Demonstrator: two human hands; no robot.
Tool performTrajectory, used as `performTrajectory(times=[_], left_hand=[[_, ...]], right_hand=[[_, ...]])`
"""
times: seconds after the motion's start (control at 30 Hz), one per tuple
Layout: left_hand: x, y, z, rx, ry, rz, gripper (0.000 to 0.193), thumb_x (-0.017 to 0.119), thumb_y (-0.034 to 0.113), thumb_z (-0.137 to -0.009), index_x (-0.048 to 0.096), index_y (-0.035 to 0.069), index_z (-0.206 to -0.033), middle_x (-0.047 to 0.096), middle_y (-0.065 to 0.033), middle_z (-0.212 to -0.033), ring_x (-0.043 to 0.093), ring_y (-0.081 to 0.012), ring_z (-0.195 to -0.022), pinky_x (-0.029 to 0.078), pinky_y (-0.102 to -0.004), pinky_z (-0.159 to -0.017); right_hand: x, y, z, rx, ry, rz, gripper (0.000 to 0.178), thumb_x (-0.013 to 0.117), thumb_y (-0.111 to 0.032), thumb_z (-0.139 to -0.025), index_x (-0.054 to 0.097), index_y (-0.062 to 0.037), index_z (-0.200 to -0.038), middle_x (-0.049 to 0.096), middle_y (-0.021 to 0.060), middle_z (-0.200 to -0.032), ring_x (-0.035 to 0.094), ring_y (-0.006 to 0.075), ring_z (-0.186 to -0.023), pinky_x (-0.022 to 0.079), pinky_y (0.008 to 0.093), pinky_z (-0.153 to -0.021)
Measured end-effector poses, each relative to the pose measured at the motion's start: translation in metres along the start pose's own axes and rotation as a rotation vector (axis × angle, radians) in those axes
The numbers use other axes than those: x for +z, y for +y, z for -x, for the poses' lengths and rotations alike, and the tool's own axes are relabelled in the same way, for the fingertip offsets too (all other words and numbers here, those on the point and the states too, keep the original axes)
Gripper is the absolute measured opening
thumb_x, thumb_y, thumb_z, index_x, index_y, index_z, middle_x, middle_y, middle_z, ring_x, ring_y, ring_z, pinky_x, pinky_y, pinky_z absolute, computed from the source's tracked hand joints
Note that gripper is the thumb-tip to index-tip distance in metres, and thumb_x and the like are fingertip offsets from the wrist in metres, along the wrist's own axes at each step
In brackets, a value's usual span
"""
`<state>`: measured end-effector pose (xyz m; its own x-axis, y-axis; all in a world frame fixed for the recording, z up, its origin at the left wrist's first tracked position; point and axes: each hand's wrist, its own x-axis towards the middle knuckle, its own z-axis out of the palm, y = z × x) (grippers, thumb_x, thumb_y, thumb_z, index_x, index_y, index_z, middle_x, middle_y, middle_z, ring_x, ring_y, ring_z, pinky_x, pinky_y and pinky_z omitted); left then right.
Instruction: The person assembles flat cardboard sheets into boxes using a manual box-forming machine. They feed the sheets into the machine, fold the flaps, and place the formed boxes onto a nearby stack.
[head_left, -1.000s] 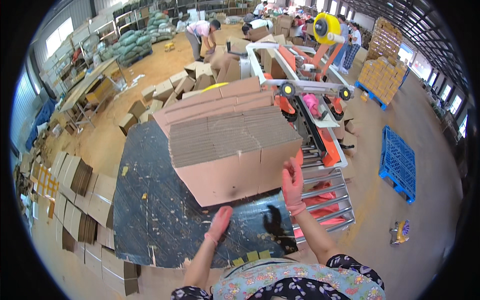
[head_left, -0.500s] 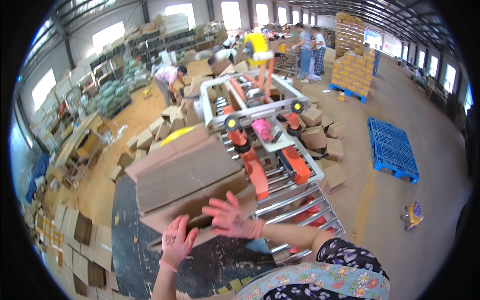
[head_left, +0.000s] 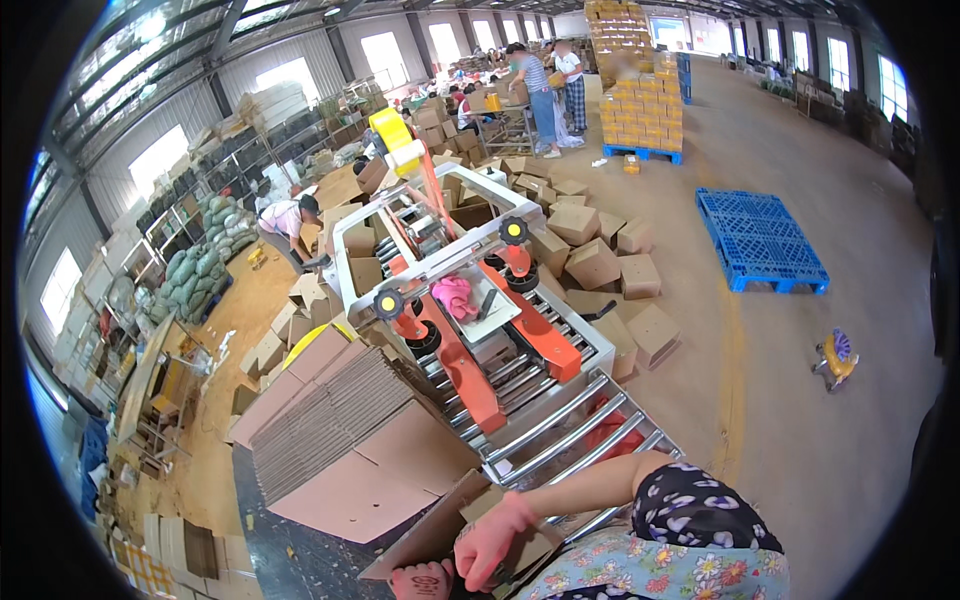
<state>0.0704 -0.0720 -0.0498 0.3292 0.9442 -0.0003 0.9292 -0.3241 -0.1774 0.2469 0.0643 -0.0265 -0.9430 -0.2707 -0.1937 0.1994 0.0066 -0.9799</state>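
At the lower edge, a partly unfolded cardboard box is tilted between my hands, close to my body. My left hand, in a pink glove, is closed at its lower edge. Beside it, my right hand, also pink-gloved, is closed against the box's flaps; its fingertips are partly hidden. Just beyond stands a stack of flattened cardboard boxes, on edge on a dark tabletop.
A roller conveyor runs beside the stack to a carton-sealing machine with a yellow tape roll. Made-up boxes are piled behind it. A blue pallet lies on the right. A person bends at the left.
Both hands have drawn a box off the front of the stack towards my body, and it is now partly unfolded. The view has turned, so the machine appears farther left.
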Motion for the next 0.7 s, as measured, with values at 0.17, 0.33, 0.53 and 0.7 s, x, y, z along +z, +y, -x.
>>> performTrajectory(times=[0.17,0.33,0.53,0.7], left_hand=[[-0.067,-0.015,0.014,-0.081,-0.293,0.575,0.029,0.055,0.031,-0.090,0.063,0.009,-0.107,0.061,-0.0149,-0.107,0.057,-0.0346,-0.102,0.043,-0.0506,-0.086],[-0.007,-0.023,0.032,0.059,0.219,0.334,0.053,0.056,0.033,-0.091,0.050,0.004,-0.135,0.042,-0.0219,-0.142,0.037,-0.0423,-0.132,0.027,-0.0581,-0.109],[0.011,-0.018,-0.005,-0.376,0.721,0.186,0.049,0.060,0.033,-0.089,0.053,0.004,-0.128,0.054,-0.0232,-0.121,0.050,-0.0424,-0.116,0.035,-0.0577,-0.101],[0.059,-0.040,-0.095,-0.517,-0.070,1.658,0.049,0.056,0.033,-0.096,0.046,-0.002,-0.128,0.062,-0.0155,-0.114,0.058,-0.0228,-0.103,0.046,-0.0346,-0.092]], right_hand=[[0.017,-0.019,0.007,0.228,0.112,0.229,0.022,0.058,-0.024,-0.089,0.065,-0.0037,-0.091,0.066,0.0088,-0.084,0.063,0.0210,-0.077,0.050,0.0376,-0.071],[-0.013,0.083,-0.030,-0.672,1.010,1.558,0.040,0.053,-0.027,-0.093,0.053,-0.0061,-0.127,0.050,0.0106,-0.136,0.049,0.0312,-0.124,0.035,0.0529,-0.104],[0.022,0.085,0.070,-0.234,0.907,1.199,0.032,0.057,-0.030,-0.093,0.064,-0.0072,-0.114,0.058,0.0109,-0.130,0.044,0.0315,-0.133,0.015,0.0538,-0.116],[0.058,0.161,0.110,-0.300,1.410,0.741,0.024,0.057,-0.016,-0.089,0.068,-0.0063,-0.108,0.060,0.0124,-0.127,0.051,0.0325,-0.123,0.021,0.0524,-0.114]])
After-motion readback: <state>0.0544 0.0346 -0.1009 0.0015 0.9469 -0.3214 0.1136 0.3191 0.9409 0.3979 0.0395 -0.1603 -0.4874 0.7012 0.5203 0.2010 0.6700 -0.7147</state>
